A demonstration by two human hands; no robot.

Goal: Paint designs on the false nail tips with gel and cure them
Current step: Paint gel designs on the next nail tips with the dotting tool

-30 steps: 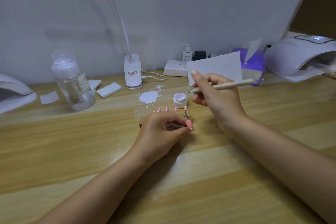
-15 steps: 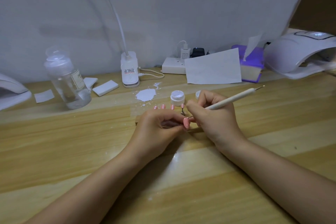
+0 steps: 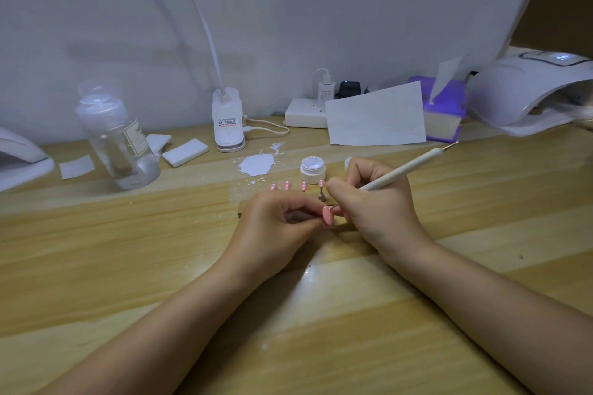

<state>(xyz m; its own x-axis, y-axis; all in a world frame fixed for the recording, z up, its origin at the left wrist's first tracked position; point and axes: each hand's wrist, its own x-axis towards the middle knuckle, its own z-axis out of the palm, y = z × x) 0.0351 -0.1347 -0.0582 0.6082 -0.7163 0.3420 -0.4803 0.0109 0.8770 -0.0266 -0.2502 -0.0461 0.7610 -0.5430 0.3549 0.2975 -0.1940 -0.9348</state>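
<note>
Dotting tool [image 3: 398,172] tip lowered onto plain pink nail tip [image 3: 328,215], hands close

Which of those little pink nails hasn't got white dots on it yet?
The pink nail tip held in the left hand, under the dotting pen's tip, is plain. The four nail tips in the row behind already carry white dots.

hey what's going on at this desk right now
A person is decorating false nails. The left hand pinches a plain pink nail tip, and the right hand holds a dotting pen with its point at that tip. Four pink tips with white dots stand in a row behind the hands, next to an open jar of white gel. A curing lamp sits at the far right.
</note>
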